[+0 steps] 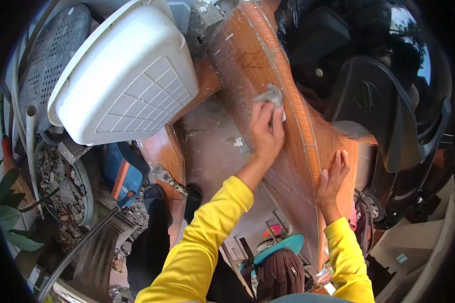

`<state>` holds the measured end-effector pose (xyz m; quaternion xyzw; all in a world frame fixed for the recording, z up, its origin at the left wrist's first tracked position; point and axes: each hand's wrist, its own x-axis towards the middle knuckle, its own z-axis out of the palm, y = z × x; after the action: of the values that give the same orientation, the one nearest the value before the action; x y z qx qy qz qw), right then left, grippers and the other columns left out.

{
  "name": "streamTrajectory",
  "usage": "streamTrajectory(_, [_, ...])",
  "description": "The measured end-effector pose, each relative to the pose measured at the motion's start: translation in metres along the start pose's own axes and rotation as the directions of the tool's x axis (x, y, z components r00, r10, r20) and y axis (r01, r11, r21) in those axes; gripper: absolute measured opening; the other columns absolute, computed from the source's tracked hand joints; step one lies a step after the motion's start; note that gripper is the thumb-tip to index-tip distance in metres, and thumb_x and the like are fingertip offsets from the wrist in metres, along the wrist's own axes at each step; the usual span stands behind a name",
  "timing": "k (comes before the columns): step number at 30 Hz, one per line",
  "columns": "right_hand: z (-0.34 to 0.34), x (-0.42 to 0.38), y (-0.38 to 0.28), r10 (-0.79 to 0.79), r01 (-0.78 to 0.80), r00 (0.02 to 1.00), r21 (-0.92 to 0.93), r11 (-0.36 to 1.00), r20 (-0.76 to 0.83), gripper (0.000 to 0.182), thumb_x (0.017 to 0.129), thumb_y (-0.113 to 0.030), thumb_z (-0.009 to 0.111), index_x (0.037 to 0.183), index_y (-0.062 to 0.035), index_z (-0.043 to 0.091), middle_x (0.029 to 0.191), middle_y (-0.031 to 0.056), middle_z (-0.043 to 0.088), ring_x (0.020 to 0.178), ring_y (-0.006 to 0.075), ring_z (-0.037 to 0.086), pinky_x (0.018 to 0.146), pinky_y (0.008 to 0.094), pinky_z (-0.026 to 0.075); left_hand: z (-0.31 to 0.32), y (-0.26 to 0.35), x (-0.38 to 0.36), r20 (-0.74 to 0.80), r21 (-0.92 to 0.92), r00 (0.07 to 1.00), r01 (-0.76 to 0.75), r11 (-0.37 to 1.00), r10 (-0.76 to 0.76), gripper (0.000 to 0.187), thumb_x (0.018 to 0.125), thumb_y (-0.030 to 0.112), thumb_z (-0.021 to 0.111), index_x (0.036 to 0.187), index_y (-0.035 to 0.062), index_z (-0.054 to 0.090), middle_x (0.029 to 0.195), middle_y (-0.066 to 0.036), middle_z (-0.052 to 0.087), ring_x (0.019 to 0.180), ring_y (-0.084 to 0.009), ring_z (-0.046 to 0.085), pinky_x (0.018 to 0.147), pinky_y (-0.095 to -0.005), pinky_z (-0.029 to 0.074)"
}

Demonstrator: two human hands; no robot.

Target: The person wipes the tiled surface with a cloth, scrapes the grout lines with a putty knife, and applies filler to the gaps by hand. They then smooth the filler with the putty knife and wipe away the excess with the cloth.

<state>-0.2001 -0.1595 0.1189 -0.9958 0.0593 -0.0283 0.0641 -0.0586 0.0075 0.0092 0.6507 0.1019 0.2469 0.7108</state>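
A long brown wooden furniture panel [288,169] with a carved, rope-like edge runs diagonally across the middle. Pale dust and scuffs mark its flat face. My left hand [266,129] is closed round a crumpled grey cloth [271,94], which touches the panel beside the carved edge. Lower down on the right, my right hand [333,179] lies on the panel's outer side with its fingers stretched out and nothing in them. Both arms wear yellow sleeves.
A white plastic tub [136,76] is tipped on its side at upper left. Below it are a blue dustpan [124,171] and a rubble-filled container [60,187]. A black motorcycle [369,96] stands close on the right. Near my feet is a dark backpack [280,275].
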Motion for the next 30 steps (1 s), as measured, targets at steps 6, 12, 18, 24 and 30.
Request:
streamTrajectory(6, [-0.001, 0.0, -0.002, 0.013, -0.013, 1.0, 0.007, 1.0, 0.025, 0.059, 0.092, -0.028, 0.044, 0.14, 0.0058, 0.039, 0.145, 0.0272, 0.029, 0.137, 0.0424, 0.027, 0.114, 0.0489, 0.021, 0.032, -0.048, 0.156, -0.278, 0.029, 0.941, -0.19, 0.981, 0.191, 0.013, 0.089, 0.009, 0.061, 0.09, -0.0044, 0.06, 0.089, -0.014, 0.057, 0.08, -0.0269, 0.055, 0.074, -0.0355, 0.046])
streamTrajectory(12, [0.001, 0.001, -0.003, -0.001, 0.001, 1.0, 0.008, 1.0, 0.011, 0.059, 0.094, -0.029, 0.043, 0.14, 0.0069, 0.039, 0.145, 0.0271, 0.029, 0.138, 0.0431, 0.027, 0.115, 0.0489, 0.021, 0.009, -0.009, 0.048, -0.037, -0.064, 0.997, -0.067, 0.996, 0.064, 0.011, 0.086, 0.002, 0.064, 0.088, -0.007, 0.059, 0.089, -0.013, 0.056, 0.085, -0.0236, 0.056, 0.077, -0.0308, 0.045])
streamTrajectory(18, [0.001, -0.001, 0.0, -0.013, 0.014, 1.0, -0.008, 1.0, 0.019, 0.058, 0.094, -0.03, 0.043, 0.14, 0.0064, 0.039, 0.144, 0.0273, 0.03, 0.137, 0.0432, 0.028, 0.114, 0.0491, 0.021, 0.02, -0.035, 0.126, -0.154, 0.062, 0.975, -0.152, 0.986, 0.16, 0.01, 0.087, 0.005, 0.061, 0.089, -0.0049, 0.06, 0.09, -0.016, 0.057, 0.082, -0.0305, 0.057, 0.074, -0.0359, 0.046])
streamTrajectory(24, [0.001, 0.002, -0.003, -0.012, 0.012, 1.0, 0.002, 1.0, 0.007, 0.058, 0.093, -0.028, 0.044, 0.141, 0.0054, 0.039, 0.145, 0.0273, 0.029, 0.137, 0.0429, 0.028, 0.114, 0.049, 0.022, -0.003, 0.004, 0.025, 0.074, -0.014, 0.997, -0.028, 1.0, 0.029, 0.009, 0.087, 0.003, 0.062, 0.089, -0.0057, 0.06, 0.095, -0.016, 0.056, 0.087, -0.0284, 0.059, 0.075, -0.033, 0.048])
streamTrajectory(30, [0.002, 0.0, 0.002, -0.027, 0.027, 1.0, 0.01, 1.0, 0.006, 0.058, 0.093, -0.027, 0.044, 0.14, 0.006, 0.039, 0.145, 0.0272, 0.029, 0.137, 0.0423, 0.027, 0.114, 0.0487, 0.022, 0.002, -0.014, 0.018, 0.021, 0.059, 0.999, 0.036, 0.998, -0.037, 0.013, 0.088, 0.007, 0.061, 0.091, -0.0058, 0.062, 0.097, -0.018, 0.058, 0.088, -0.0304, 0.06, 0.078, -0.0359, 0.047])
